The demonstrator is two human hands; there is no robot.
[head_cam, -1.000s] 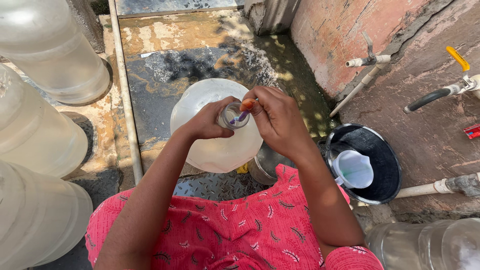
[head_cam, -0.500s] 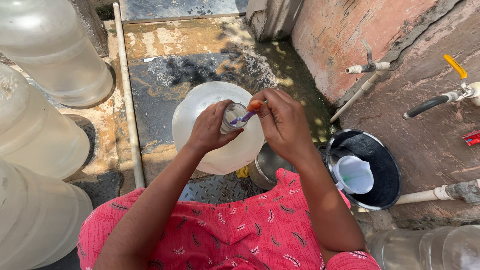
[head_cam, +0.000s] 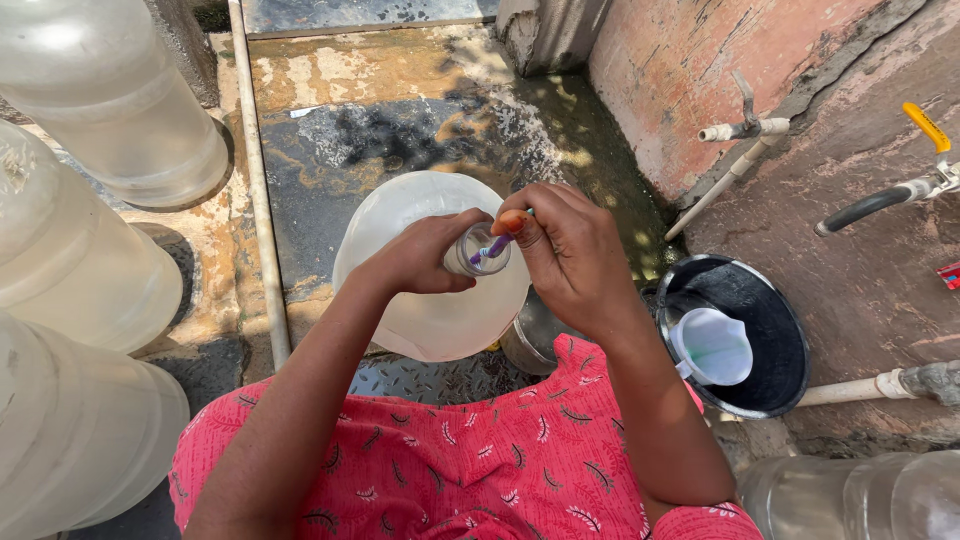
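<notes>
A big clear water jug stands upright on the wet floor in front of me. My left hand grips its narrow neck. Just right of it, my right hand pinches a thin brush with a purple handle, whose end pokes down into the jug's mouth. My lap in a pink patterned cloth fills the lower frame.
Several large clear jugs stand along the left, and another lies at the bottom right. A black bucket holds a white mug. Taps and pipes run along the right wall. A metal pipe crosses the floor.
Both hands stay on the jug's mouth; the right hand has shifted slightly, working the brush in the opening. The view has drifted a little.
</notes>
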